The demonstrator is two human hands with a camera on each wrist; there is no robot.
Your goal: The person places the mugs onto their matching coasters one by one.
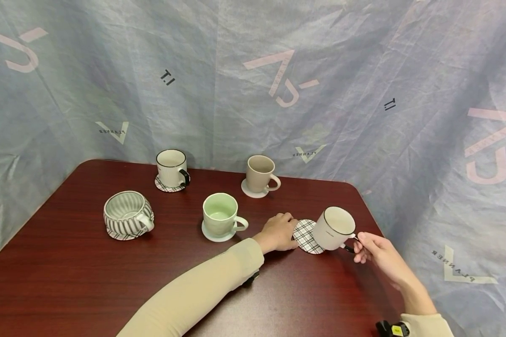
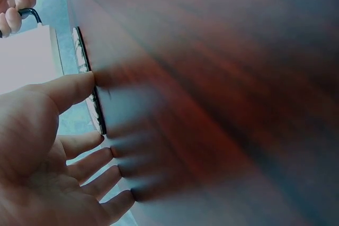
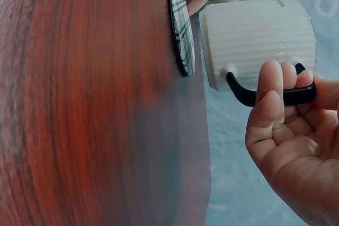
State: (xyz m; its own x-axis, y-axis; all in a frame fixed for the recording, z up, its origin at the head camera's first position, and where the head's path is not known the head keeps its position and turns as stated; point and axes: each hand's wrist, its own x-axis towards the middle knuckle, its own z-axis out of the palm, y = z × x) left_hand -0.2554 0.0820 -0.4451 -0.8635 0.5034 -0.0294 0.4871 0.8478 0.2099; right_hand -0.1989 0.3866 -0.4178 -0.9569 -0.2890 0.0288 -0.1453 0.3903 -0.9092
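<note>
My right hand [image 1: 381,257] grips the black handle of a white ribbed mug [image 1: 334,228] with a dark rim. The mug is raised a little and tilted, over the right side of a round plaid coaster [image 1: 307,236]; the right wrist view shows a gap between mug [image 3: 257,41] and coaster [image 3: 181,30]. The left hand [image 1: 277,231] rests on the table at the coaster's left side, fingers spread, with thumb and index finger touching its edge in the left wrist view. Part of the coaster is hidden behind the mug.
A green mug [image 1: 220,217] on a pale coaster stands left of my left hand. Farther back are a beige mug [image 1: 260,173] and a black-handled white mug [image 1: 171,169], each on a coaster. A striped cup [image 1: 128,214] sits at left. Grey-blue fabric [image 1: 219,84] hangs behind the table [image 1: 59,271].
</note>
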